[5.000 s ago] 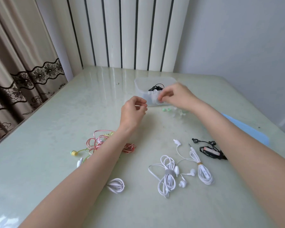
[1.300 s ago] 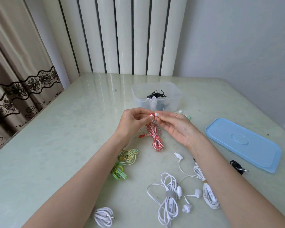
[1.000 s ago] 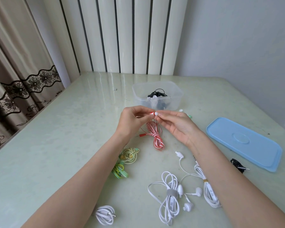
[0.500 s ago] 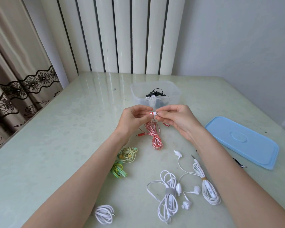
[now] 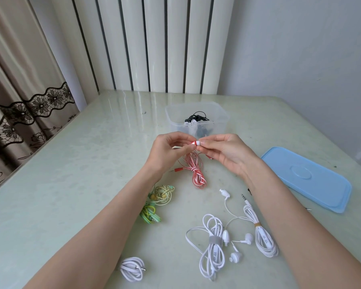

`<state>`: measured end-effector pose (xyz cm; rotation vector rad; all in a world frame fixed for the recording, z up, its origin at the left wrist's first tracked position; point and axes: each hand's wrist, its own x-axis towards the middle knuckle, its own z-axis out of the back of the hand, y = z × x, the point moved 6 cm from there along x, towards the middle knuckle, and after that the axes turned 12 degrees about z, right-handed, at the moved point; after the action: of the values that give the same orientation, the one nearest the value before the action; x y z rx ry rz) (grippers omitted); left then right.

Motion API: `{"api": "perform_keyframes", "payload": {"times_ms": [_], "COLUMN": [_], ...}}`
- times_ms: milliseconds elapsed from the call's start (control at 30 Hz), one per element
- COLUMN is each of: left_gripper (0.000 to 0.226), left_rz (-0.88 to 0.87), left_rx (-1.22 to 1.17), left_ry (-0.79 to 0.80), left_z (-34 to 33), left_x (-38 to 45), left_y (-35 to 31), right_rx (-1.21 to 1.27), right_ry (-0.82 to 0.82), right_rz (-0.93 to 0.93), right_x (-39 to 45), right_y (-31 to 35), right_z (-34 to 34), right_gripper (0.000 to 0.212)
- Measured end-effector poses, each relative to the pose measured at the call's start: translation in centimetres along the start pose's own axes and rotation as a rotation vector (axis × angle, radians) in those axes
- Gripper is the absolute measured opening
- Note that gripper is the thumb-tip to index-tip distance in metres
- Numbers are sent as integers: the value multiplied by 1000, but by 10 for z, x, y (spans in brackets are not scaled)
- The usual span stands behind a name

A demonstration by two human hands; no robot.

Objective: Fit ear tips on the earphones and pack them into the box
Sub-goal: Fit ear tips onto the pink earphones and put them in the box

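My left hand (image 5: 167, 152) pinches the red earbud of the red-and-white earphones (image 5: 196, 172), whose coiled cable hangs down onto the table. My right hand (image 5: 223, 150) pinches a white ear tip (image 5: 198, 142) against that earbud, fingertips of both hands meeting. Just behind the hands stands the clear plastic box (image 5: 221, 115) with black earphones (image 5: 196, 118) inside.
The blue lid (image 5: 308, 176) lies to the right. A yellow-green earphone bundle (image 5: 156, 202) lies under my left forearm. Two white earphone sets (image 5: 214, 245) (image 5: 263, 236) and a small white cable coil (image 5: 132, 269) lie nearer me. A radiator and curtain stand behind the table.
Five seconds ago my hands were at the box; since then they hold the red earphones in front of it. Over the last second both hands stay together, shifting only slightly.
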<state>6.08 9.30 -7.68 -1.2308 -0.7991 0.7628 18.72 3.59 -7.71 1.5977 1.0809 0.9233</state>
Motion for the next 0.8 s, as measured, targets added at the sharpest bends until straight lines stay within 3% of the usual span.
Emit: {"api": "perform_keyframes", "payload": {"times_ms": [167,433,800], "left_gripper": [14,16,18], "left_rz": [77,132,6], "left_rx": [-98,-100,-27], "left_ry": [16,7,26], "left_z": [0,-1,-2], "left_x": [0,5,-1], "left_y": [7,12,-1], "right_rx": [-10,-262,-36], "right_ry": [29,44,23], "right_rz": [-1,120,9], "right_x": [0,3,-2], "right_y": [-1,9,4], "right_z": [-2,-1,0], "right_gripper": [11,15,10]}}
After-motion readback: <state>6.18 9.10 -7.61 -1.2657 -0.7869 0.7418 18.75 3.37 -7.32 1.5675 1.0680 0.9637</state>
